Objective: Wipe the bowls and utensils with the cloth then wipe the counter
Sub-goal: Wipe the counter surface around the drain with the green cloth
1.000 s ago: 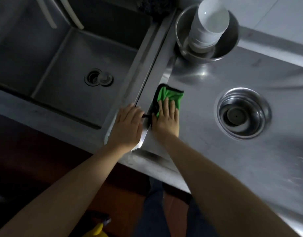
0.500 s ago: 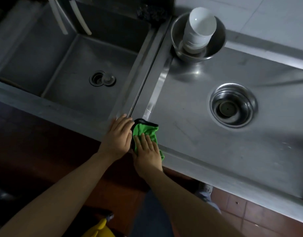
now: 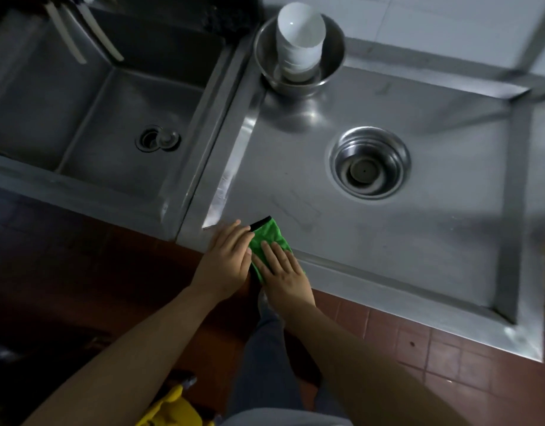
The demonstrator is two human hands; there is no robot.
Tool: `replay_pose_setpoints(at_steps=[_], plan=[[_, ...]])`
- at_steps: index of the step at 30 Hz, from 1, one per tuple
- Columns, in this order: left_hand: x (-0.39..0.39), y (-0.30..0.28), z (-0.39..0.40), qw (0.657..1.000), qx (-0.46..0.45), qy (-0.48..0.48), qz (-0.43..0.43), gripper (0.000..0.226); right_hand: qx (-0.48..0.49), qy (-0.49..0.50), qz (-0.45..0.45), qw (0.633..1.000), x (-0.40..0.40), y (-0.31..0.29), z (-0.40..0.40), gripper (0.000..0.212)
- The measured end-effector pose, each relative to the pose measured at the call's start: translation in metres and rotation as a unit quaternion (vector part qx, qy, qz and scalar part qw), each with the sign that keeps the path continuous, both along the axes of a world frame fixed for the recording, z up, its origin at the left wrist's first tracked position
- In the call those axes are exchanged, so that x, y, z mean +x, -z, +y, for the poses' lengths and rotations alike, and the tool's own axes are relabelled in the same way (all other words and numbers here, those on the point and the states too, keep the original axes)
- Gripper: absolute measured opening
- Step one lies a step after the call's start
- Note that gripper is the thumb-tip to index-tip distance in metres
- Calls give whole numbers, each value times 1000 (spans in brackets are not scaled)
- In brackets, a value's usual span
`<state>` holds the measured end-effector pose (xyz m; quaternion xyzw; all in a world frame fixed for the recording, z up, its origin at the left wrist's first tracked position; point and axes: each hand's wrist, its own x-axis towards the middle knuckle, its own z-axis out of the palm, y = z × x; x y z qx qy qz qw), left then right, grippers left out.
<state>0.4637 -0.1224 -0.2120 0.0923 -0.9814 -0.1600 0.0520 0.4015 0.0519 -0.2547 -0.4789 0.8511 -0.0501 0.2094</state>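
Note:
A green cloth (image 3: 268, 235) with a black edge lies on the front edge of the steel counter (image 3: 418, 235). My right hand (image 3: 282, 270) presses flat on the cloth with straight fingers. My left hand (image 3: 226, 256) lies flat beside it on the counter's front left corner, fingers touching the cloth's left side. At the back of the counter a stack of white bowls (image 3: 299, 41) stands inside a steel bowl (image 3: 332, 61). No utensils show on the counter.
A round recessed drain (image 3: 369, 162) sits in the counter's middle. To the left is a deep steel sink (image 3: 89, 124) with white hoses (image 3: 80, 35) hanging in. Red floor tiles (image 3: 418, 342) lie below; a yellow object (image 3: 172, 407) is near my legs.
Both hands slid the cloth toward me along the counter's left side, from mid-counter to the front edge, then slightly right. The left hand stayed beside the right.

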Motion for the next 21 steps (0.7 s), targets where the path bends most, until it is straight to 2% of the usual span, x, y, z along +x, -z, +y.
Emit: replay_pose_setpoints(at_steps=[3,5,10,21], plan=[[-5,1,35,1000,0,-4,-4,41,23,2,5,1000,-7,-2,35,92],[-8,0,56,1000,-1,0,-9,42,30,18,9,999,-14,-3,62,95],[-21,-2,105,999,-10,29,-14,43,-1,54,0,999,-30,-16,126,70],[-70,7,224,990,17,136,-37,43,28,83,32,996,-64,-3,269,65]])
